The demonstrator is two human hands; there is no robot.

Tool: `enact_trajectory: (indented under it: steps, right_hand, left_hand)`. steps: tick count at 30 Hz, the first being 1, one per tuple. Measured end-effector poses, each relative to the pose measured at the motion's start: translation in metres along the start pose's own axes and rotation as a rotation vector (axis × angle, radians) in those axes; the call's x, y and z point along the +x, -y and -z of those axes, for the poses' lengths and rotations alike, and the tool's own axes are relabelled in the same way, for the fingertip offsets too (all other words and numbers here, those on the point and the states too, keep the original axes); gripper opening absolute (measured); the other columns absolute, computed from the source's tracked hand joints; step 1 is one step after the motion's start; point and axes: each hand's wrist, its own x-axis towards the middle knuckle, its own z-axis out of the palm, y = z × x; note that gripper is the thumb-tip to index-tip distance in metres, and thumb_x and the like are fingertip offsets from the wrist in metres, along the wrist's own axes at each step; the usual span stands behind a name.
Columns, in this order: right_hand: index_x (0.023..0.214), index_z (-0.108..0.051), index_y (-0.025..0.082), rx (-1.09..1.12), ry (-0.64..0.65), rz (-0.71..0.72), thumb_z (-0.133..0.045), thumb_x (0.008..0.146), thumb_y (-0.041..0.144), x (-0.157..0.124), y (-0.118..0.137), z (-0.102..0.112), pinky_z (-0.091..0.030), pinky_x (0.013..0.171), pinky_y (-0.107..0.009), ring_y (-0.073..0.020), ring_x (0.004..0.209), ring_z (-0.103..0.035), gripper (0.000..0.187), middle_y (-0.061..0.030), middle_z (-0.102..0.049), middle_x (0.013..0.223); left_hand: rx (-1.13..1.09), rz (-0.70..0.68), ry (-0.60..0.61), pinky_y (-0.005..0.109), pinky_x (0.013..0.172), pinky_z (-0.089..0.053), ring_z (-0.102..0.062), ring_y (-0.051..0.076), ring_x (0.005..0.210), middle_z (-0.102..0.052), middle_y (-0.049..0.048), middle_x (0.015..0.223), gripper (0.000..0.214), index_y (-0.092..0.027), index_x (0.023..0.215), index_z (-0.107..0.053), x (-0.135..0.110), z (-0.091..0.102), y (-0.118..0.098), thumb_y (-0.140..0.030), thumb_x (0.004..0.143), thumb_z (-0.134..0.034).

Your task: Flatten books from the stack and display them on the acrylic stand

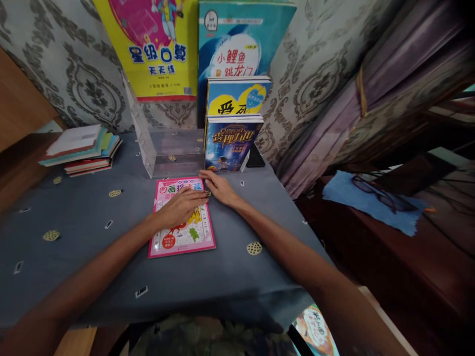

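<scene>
A pink picture book (191, 237) lies face up on the grey-blue tablecloth. My left hand (181, 205) rests flat across its cover, with the fingers stretched toward the right edge. At the book's upper right corner is my right hand (219, 189), its fingers extended and the tips touching or just over the corner. Neither hand grips anything that I can see. Right behind the pink book stands a clear acrylic rack (178, 165). Its right side holds a dark blue book (226, 143), with a blue and yellow book (237, 96) and a teal book (247, 37) upright behind.
At the back left, a yellow workbook (163, 74) stands upright. A stack of books (79, 146) lies on the table's left. A dark phone (255, 157) is beside the rack. On the right, glasses (382, 193) lie on a blue cloth (341, 193). Another book (315, 331) shows below the table edge.
</scene>
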Motion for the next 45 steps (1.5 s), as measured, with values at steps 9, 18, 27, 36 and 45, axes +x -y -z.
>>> enact_trajectory:
  steps: [9,18,27,36,45]
  right_hand:
    - [0.14,-0.048,0.019,-0.001,0.002,-0.002,-0.039,0.1,0.025,0.0,0.002,-0.001,-0.045,0.108,-0.044,-0.0224,0.127,-0.061,0.042,-0.0102,-0.067,0.135]
    - [0.138,-0.051,0.019,0.02,-0.02,-0.023,-0.04,0.1,0.023,0.0,0.003,-0.002,-0.046,0.108,-0.043,-0.021,0.125,-0.062,0.04,-0.0108,-0.068,0.133]
    - [0.139,-0.05,0.016,-0.006,-0.01,0.001,-0.041,0.1,0.023,0.0,0.0,-0.004,-0.047,0.107,-0.043,-0.0216,0.125,-0.062,0.04,-0.0131,-0.066,0.135]
    - [0.138,-0.053,0.019,-0.277,0.01,0.125,-0.047,0.097,0.025,-0.005,-0.002,-0.008,-0.043,0.11,-0.051,-0.0278,0.126,-0.06,0.042,-0.0129,-0.064,0.137]
    - [0.139,-0.052,0.019,-0.372,0.055,0.116,-0.045,0.098,0.025,-0.006,-0.001,-0.009,-0.041,0.111,-0.052,-0.0273,0.129,-0.058,0.043,-0.0134,-0.063,0.14]
  left_hand:
    - [-0.063,-0.118,0.044,0.054,0.115,-0.035,-0.053,0.024,0.135,-0.057,0.0092,0.146,0.051,-0.029,0.138,-0.057,-0.028,0.002,-0.036,-0.008,0.094,-0.043]
    - [-0.08,-0.176,0.106,0.054,0.119,-0.03,-0.048,0.023,0.139,-0.055,0.0074,0.149,0.055,-0.031,0.137,-0.057,-0.047,0.007,-0.069,-0.005,0.09,-0.045]
    - [-0.068,-0.199,0.081,0.053,0.119,-0.031,-0.05,0.022,0.138,-0.056,0.009,0.147,0.052,-0.027,0.134,-0.059,-0.049,0.005,-0.07,-0.004,0.09,-0.044]
    - [-0.066,-0.086,-0.037,0.044,0.115,-0.04,-0.053,0.02,0.134,-0.06,0.01,0.143,0.041,-0.022,0.143,-0.049,-0.052,0.005,-0.048,-0.023,0.104,-0.038]
    - [0.033,0.298,-0.224,0.048,0.111,-0.045,-0.058,0.023,0.129,-0.064,0.0092,0.139,0.041,-0.021,0.134,-0.06,-0.072,0.022,0.076,-0.036,0.104,-0.037]
